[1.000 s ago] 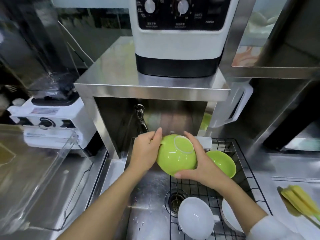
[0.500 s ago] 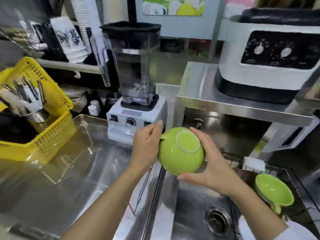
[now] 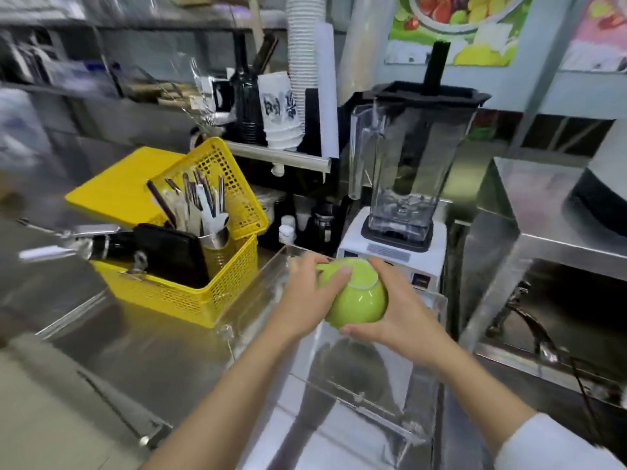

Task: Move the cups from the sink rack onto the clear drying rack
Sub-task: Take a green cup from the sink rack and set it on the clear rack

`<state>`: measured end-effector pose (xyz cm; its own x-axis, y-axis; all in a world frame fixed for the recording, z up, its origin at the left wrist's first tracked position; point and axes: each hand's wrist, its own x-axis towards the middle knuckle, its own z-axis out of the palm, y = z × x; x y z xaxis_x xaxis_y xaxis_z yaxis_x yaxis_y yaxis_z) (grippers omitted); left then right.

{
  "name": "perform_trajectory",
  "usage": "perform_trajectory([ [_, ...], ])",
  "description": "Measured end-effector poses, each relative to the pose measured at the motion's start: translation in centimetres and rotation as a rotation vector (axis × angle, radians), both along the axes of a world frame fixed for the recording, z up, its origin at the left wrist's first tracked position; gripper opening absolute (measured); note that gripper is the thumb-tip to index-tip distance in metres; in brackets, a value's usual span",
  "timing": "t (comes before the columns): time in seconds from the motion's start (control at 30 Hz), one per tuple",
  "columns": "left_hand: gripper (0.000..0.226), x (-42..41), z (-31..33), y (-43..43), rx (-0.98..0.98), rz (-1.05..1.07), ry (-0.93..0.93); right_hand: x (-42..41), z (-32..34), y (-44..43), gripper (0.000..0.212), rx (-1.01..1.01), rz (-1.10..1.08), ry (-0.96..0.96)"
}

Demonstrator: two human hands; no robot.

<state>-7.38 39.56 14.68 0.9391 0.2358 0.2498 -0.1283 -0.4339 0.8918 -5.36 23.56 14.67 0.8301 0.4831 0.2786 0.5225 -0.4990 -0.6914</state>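
A lime-green cup [image 3: 358,301], round like a bowl, is held upside down with its pale foot ring facing up. My left hand [image 3: 310,295] grips its left side and my right hand [image 3: 398,317] cups its right side and lower rim. The cup hangs just above the clear drying rack [image 3: 420,432], a transparent acrylic tray with upright walls on the steel counter. The sink rack and the other cups are out of view.
A yellow perforated basket [image 3: 217,290] with utensils and a black case stands left of the rack. A blender [image 3: 403,205] on a white base sits right behind the rack. A steel shelf stand [image 3: 529,212] and the faucet [image 3: 529,330] are at the right.
Both hands have carried the green cup left, from over the sink rack to above the clear drying rack. My view has swung left with it, so the sink has left the frame.
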Motion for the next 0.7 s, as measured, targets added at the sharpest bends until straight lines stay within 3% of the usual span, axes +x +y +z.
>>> perform_trajectory([
  [0.2, 0.061, 2.4, -1.5, 2.7, -0.154, 0.087, 0.205, 2.7, -0.5, 4.8, 0.101, -0.135, -0.005, 0.043],
  [0.37, 0.053, 3.9, -2.2, 4.5, -0.194, 0.147, 0.208, 4.2, -1.6, 7.6, 0.104, -0.203, -0.007, 0.085],
  [0.5, 0.042, 5.0, -3.3, 5.2, -0.032, 0.148, 0.245, 4.3, -2.5, 8.3, 0.099, -0.174, -0.009, 0.086],
  [0.7, 0.044, 5.5, -3.9, 4.4, 0.111, 0.164, 0.200, 4.1, -3.4, 9.2, 0.096, -0.171, -0.062, 0.019],
])
